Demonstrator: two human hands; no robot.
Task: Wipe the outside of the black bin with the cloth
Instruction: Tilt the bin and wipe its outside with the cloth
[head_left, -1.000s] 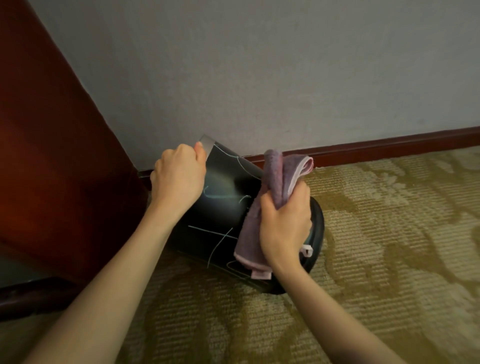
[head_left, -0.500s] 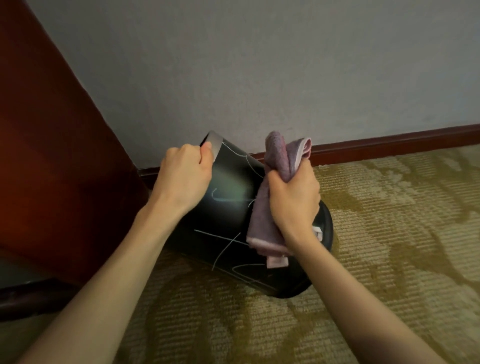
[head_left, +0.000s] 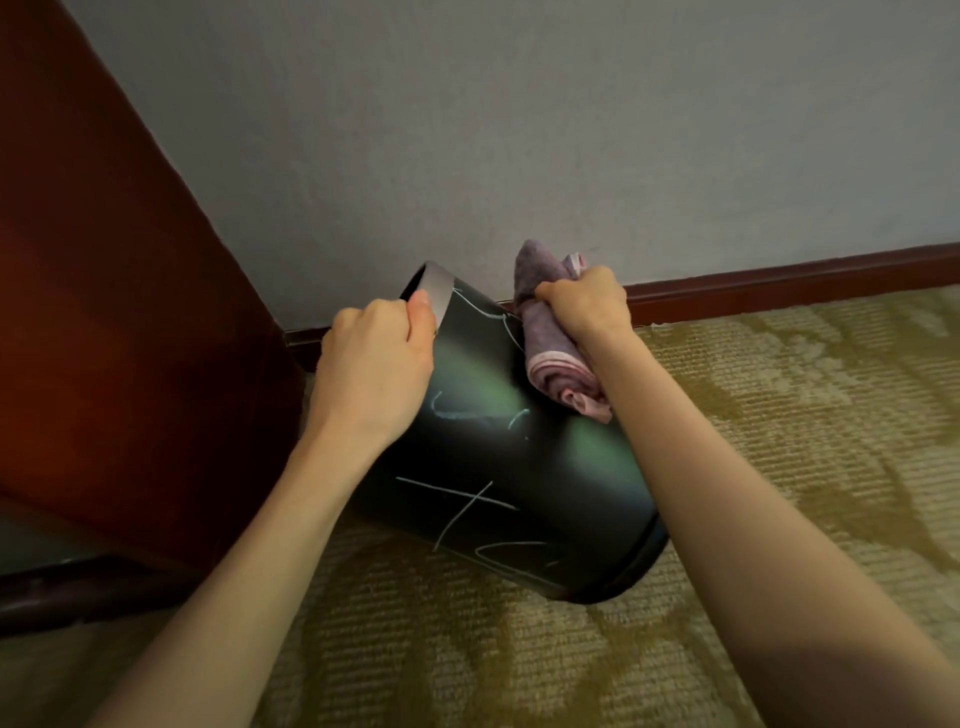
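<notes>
Forearms outstretched, left hand (head_left: 374, 358) gripping bin (head_left: 498, 467) at its rim — right hand (head_left: 587, 306) fisted round cloth (head_left: 550, 353)

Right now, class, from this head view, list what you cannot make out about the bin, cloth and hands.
Head view only:
- Inside of the black bin: mouth turned away from the camera.
- Fingertips of the left hand: curled over the bin's rim.
- Middle of the cloth: wrapped by the right hand.
- Bin's lower right edge: behind the right forearm.

This is looking like a furnished indoor room, perhaps a home or hotel room: patterned olive-and-beige carpet (head_left: 779, 415) is covering the floor, a dark red skirting board (head_left: 779, 283) is running along the far grey wall (head_left: 519, 130), and a reddish wooden panel (head_left: 104, 260) is standing at the left.
</notes>
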